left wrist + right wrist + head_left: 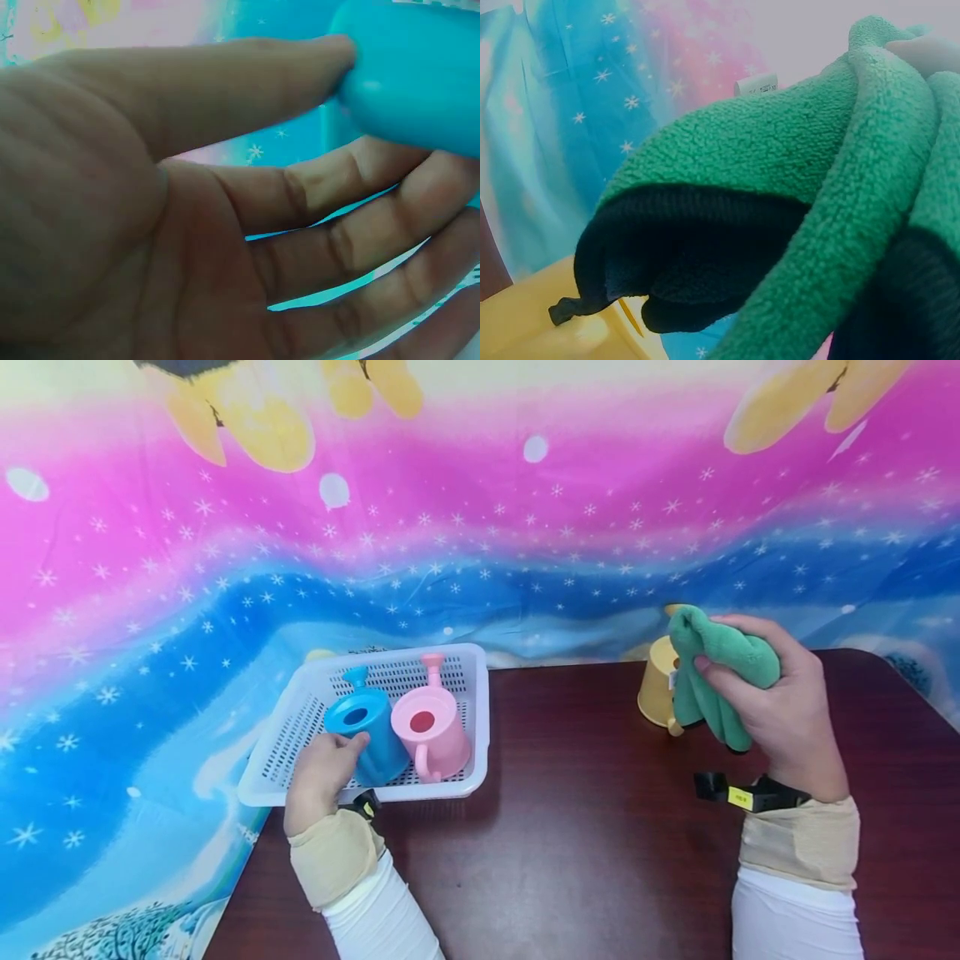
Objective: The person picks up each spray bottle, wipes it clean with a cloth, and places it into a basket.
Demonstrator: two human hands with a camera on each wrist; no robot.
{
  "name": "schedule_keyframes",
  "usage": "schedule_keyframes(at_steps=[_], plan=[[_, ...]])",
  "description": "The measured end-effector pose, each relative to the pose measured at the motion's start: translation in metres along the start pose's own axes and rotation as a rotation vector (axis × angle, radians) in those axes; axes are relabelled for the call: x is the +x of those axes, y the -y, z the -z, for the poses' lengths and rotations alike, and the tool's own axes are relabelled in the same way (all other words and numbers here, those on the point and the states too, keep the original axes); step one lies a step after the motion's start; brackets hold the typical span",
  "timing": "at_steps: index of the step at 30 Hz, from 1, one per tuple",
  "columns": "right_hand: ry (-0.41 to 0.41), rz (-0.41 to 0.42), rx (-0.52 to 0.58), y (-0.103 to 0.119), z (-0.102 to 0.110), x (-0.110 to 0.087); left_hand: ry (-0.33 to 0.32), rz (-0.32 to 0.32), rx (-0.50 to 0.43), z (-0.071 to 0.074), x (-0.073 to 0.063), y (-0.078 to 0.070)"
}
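Note:
My left hand (321, 774) reaches over the basket's near left side and pinches the blue watering can (386, 762) at its near side, thumb against a smooth blue part (420, 86) in the left wrist view. Beside that can, in the same basket, stands a pink watering can (447, 743), handle toward me. On the right, my right hand (798, 718) grips a bunched green cloth (716, 689) between thumb and fingers, raised over the table. Dark edging (697, 225) and a small white tag (756, 84) show on the cloth. Partly hidden behind it is a yellow watering can (654, 703).
The white perforated basket (481, 710) stands at the left end of the dark brown table (562, 827). A colourful printed curtain (480, 527) hangs behind the table and down its left side. Black camera mounts (776, 795) sit on both wrists.

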State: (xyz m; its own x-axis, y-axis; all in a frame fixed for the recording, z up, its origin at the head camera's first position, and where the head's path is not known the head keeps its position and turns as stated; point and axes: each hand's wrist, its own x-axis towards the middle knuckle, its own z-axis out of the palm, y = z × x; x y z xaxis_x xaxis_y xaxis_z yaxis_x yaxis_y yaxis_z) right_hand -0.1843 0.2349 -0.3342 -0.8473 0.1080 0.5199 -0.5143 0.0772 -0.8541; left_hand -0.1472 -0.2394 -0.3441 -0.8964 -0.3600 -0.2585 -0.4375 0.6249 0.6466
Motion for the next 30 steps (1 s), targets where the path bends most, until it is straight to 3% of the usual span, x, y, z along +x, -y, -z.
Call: schedule_keyframes(at_steps=[6, 13, 18, 20, 23, 26, 30], plan=[[-0.016, -0.005, -0.029, 0.000, 0.002, -0.001, 0.000, -0.040, 0.057, 0.002, 0.004, 0.003], [-0.026, -0.001, -0.021, -0.001, 0.005, -0.002, -0.026, -0.012, 0.044, 0.004, -0.001, -0.001], [-0.100, 0.031, 0.032, -0.004, 0.004, -0.001, -0.078, -0.048, 0.059, 0.003, -0.008, -0.009], [-0.152, 0.054, 0.078, -0.005, 0.004, 0.000, -0.131, -0.108, 0.046, -0.001, -0.014, -0.019], [-0.246, 0.101, 0.127, -0.006, 0.004, 0.004, -0.210, -0.253, -0.002, -0.013, -0.023, -0.042], [-0.356, 0.150, 0.115, -0.005, 0.006, 0.007, -0.219, -0.449, -0.061, -0.036, -0.026, -0.071], [-0.523, 0.178, 0.057, 0.001, 0.009, 0.009, -0.154, -0.713, -0.059, -0.079, -0.031, -0.106]])
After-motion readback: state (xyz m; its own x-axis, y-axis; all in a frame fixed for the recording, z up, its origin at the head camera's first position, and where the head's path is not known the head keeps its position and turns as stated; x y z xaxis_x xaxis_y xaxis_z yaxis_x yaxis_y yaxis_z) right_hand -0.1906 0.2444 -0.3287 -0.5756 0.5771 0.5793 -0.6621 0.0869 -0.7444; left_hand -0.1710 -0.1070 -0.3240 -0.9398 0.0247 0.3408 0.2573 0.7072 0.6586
